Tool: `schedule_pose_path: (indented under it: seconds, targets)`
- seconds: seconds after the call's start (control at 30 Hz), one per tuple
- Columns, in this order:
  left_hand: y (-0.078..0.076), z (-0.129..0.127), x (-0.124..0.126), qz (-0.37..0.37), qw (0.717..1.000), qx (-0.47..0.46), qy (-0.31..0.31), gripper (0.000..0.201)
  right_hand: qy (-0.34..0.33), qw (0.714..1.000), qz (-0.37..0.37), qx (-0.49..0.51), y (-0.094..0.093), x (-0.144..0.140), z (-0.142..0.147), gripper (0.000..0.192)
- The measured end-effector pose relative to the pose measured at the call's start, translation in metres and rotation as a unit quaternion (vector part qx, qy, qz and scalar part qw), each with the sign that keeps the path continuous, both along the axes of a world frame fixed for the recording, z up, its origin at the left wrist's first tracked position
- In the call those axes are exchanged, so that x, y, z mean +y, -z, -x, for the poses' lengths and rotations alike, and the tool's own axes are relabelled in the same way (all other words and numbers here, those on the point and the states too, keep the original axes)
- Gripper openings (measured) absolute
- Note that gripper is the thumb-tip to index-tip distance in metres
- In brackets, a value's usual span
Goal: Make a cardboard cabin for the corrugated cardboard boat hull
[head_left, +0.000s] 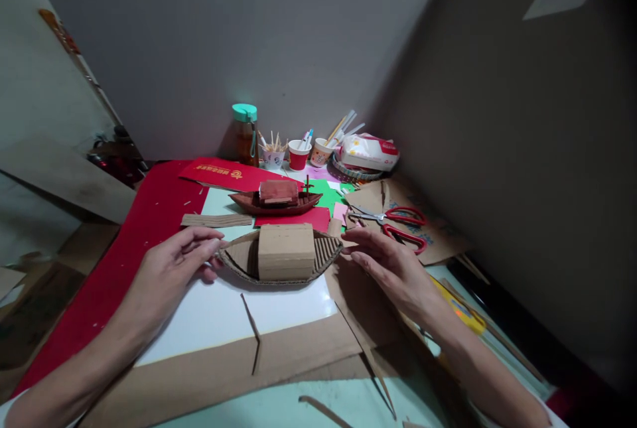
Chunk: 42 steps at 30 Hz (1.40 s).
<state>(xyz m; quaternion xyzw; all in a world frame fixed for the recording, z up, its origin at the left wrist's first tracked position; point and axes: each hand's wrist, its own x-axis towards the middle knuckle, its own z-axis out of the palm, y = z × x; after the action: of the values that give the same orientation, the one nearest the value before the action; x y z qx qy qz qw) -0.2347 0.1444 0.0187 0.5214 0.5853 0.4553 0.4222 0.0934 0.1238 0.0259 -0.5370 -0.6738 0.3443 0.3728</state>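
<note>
A plain brown cardboard model boat (pixel 286 252) with a boxy cabin lies between my two hands, above a white sheet (pixel 209 312). My left hand (pixel 184 255) has its thumb and fingertips at the boat's left tip, seemingly pinching it. At the right tip, my right hand (pixel 383 259) has its fingers apart, very close to the edge; whether they touch it I cannot tell. Just behind sits a smaller reddish-brown model boat (pixel 276 199) with a red cabin and a small mast. A corrugated cardboard strip (pixel 216 220) lies near my left fingers.
Red-handled scissors (pixel 393 217) lie on cardboard beyond my right hand. A yellow tool (pixel 460 308) is partly hidden by my right forearm. Thin cardboard strips (pixel 251 322) lie in front. Along the wall stand a bottle (pixel 246 136), a toothpick cup (pixel 273 159), a red cup (pixel 299 158) and a tissue pack (pixel 368 152).
</note>
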Motion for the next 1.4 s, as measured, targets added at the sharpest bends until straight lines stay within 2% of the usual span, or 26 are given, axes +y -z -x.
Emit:
schedule_pose_path:
  seconds: [0.13, 0.23, 0.33, 0.4, 0.5, 0.63, 0.77, 0.87, 1.0, 1.13, 1.3, 1.4]
  targets:
    - [-0.003, 0.004, -0.001, -0.015, 0.999, 0.005, -0.034, 0.034, 0.054, 0.998, -0.01, -0.028, -0.006, -0.031, -0.003, 0.028]
    - [-0.008, 0.007, -0.003, -0.021, 0.997, 0.026, -0.071, 0.029, 0.083, 0.989, -0.071, -0.095, -0.003, -0.063, 0.003, 0.022]
    - [-0.008, 0.007, -0.004, -0.019, 0.996, 0.031, -0.081, 0.027, 0.04, 0.981, -0.133, -0.134, 0.003, -0.088, 0.012, 0.02]
    - [-0.006, 0.006, -0.004, -0.017, 0.997, 0.025, -0.07, 0.026, 0.01, 0.979, -0.147, -0.143, 0.002, -0.092, 0.013, 0.022]
    - [-0.004, 0.001, -0.003, -0.01, 0.999, 0.015, -0.042, 0.025, 0.012, 0.98, -0.134, -0.145, -0.011, -0.08, 0.007, 0.018]
    - [-0.009, -0.008, -0.006, 0.0, 1.0, 0.026, -0.006, 0.029, 0.033, 0.988, -0.041, -0.144, -0.027, -0.037, -0.007, 0.027]
    - [-0.008, -0.013, -0.008, 0.011, 0.998, 0.063, 0.015, 0.038, 0.014, 0.992, 0.005, -0.124, -0.022, 0.006, -0.013, 0.034]
    - [-0.001, -0.013, -0.007, 0.015, 0.997, 0.069, 0.018, 0.047, -0.029, 0.993, 0.042, -0.104, -0.013, 0.026, -0.008, 0.041]
    - [0.006, -0.012, -0.006, 0.029, 0.998, 0.053, 0.032, 0.053, -0.081, 0.99, 0.095, -0.073, -0.005, 0.039, 0.001, 0.044]
    - [0.007, -0.013, -0.009, 0.037, 0.998, 0.035, 0.041, 0.058, -0.101, 0.982, 0.154, -0.047, -0.002, 0.047, 0.009, 0.036]
    - [0.005, -0.019, -0.011, 0.045, 0.997, 0.019, 0.056, 0.055, -0.085, 0.971, 0.224, -0.006, -0.013, 0.046, 0.02, 0.026]
    - [0.004, -0.022, -0.011, 0.045, 0.997, 0.018, 0.052, 0.054, -0.069, 0.965, 0.253, 0.021, -0.018, 0.046, 0.023, 0.027]
